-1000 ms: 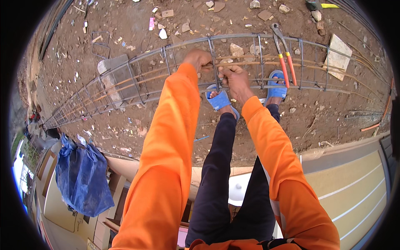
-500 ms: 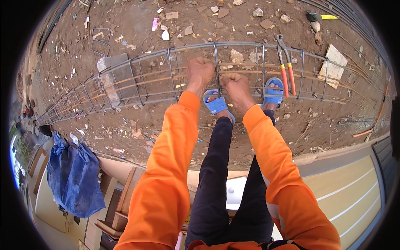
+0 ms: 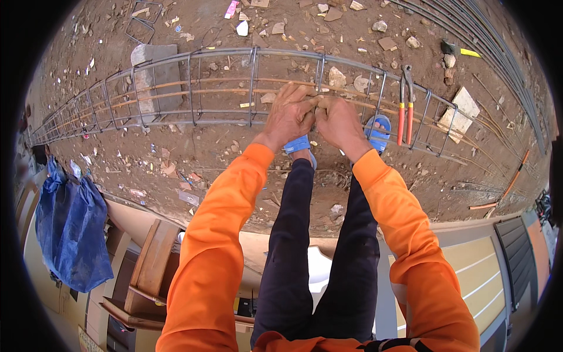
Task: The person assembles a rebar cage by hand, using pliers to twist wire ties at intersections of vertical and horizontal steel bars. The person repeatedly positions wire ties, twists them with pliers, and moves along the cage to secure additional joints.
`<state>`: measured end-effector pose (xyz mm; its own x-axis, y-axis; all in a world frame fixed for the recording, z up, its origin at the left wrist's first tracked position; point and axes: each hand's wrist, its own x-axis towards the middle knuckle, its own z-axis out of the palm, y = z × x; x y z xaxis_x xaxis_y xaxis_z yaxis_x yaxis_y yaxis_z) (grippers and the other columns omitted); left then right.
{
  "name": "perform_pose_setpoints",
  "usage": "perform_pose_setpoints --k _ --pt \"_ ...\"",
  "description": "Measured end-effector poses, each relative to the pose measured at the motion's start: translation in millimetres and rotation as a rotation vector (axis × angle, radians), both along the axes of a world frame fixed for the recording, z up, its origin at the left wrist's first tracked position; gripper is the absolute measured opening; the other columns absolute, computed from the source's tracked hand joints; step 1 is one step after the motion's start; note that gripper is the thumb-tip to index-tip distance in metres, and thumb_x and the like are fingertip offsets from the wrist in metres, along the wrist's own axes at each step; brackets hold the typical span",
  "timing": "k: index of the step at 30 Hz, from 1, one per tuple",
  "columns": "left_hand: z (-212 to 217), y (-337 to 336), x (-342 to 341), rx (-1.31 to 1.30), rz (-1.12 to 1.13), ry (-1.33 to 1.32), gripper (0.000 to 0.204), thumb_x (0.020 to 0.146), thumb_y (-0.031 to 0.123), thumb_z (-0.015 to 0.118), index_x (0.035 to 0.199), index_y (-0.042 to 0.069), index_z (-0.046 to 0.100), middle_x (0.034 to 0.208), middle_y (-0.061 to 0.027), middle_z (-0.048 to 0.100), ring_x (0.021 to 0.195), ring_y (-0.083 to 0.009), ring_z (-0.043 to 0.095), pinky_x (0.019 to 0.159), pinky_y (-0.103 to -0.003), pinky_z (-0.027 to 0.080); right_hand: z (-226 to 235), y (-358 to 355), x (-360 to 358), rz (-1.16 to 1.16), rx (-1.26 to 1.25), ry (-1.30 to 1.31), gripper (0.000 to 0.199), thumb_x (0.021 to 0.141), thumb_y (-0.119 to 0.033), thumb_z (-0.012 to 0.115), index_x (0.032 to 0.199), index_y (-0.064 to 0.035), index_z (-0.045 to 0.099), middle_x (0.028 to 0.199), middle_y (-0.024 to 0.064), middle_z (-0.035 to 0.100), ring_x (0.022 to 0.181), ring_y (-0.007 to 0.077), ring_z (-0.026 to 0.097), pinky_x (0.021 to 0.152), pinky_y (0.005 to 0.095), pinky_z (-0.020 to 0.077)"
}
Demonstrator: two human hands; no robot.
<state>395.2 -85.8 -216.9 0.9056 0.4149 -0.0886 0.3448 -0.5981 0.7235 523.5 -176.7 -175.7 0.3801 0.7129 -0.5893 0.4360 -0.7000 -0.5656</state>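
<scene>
Here, left hand (image 3: 287, 114) and right hand (image 3: 341, 124) curl, hold unclear, between an open rebar cage's edges (image 3: 254, 51).

You have two hands in view, one left hand (image 3: 288, 116) and one right hand (image 3: 341, 124), over one rebar cage (image 3: 253, 82). Count two rust-brown bars (image 3: 223, 91) running inside it to the left of your hands (the ties crossing the cage crowd together too tightly at the far left to number). You have one pair of pliers (image 3: 410, 117) with two red handles, two blue sandals (image 3: 378, 134), two orange sleeves (image 3: 211, 246) and two dark trouser legs (image 3: 287, 246). Around you are one grey block (image 3: 166, 70), one pale slab (image 3: 463, 111), one pink scrap (image 3: 231, 9), one yellow strip (image 3: 470, 53) and one blue sheet (image 3: 70, 229).
</scene>
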Motion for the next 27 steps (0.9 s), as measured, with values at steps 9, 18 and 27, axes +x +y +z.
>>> perform_pose_setpoints --k 9,18,27 --pt "-9.8 -65.7 39.3 0.063 0.671 0.08 0.04 0.078 0.03 0.072 0.11 0.008 0.064 0.115 -0.0103 0.064 0.117 -0.0273 0.055 0.114 -0.054 0.02 20.6 61.6 44.5 0.671 0.024 -0.229 0.017 0.072 -0.011 0.061 0.076 0.0028 0.068 0.081 0.0236 0.068 0.081 0.0388 0.068 0.07 0.0457 0.0544" --pt "-10.2 -67.9 43.8 0.053 0.824 0.045 0.034 0.082 0.026 0.068 0.11 0.007 0.063 0.105 -0.0141 0.067 0.108 -0.0297 0.061 0.112 -0.051 0.023 -11.1 63.5 61.0 0.679 -0.043 -0.244 0.016 0.071 -0.011 0.066 0.083 0.0003 0.069 0.087 0.0207 0.07 0.09 0.0358 0.068 0.074 0.0437 0.0545" --pt "-2.7 3.5 9.7 -0.211 0.259 0.183 0.019 0.08 0.027 0.074 0.094 0.014 0.071 0.094 -0.0043 0.07 0.099 -0.0249 0.064 0.101 -0.039 0.033 -34.2 -8.1 63.1 -0.008 -0.11 0.189 0.024 0.083 -0.025 0.062 0.088 -0.0035 0.072 0.073 0.0186 0.067 0.069 0.0324 0.066 0.068 0.042 0.0504"
